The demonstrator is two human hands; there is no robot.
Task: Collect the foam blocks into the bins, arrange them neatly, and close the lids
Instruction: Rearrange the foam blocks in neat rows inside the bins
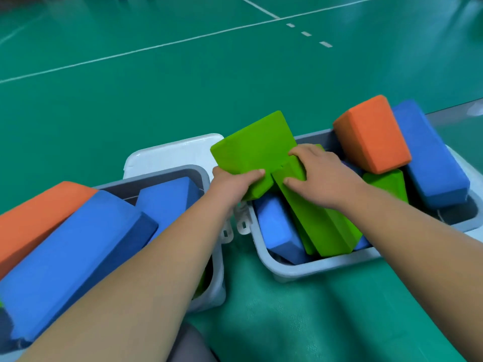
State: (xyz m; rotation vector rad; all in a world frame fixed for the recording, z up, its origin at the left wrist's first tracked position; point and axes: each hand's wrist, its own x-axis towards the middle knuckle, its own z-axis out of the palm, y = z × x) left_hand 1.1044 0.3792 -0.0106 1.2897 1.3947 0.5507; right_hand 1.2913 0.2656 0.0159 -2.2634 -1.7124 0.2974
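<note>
Two hands work at the right bin (313, 267): the left hand (235, 181) grips the raised block (251, 147) above its rim, and the right hand (321, 176) grips the lower block (321, 226) lying inside.

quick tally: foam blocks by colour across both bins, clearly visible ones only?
Orange blocks: 2
Blue blocks: 4
Green blocks: 3
Total: 9
Blue and green slivers deeper in the bins are too hidden to count.
</note>
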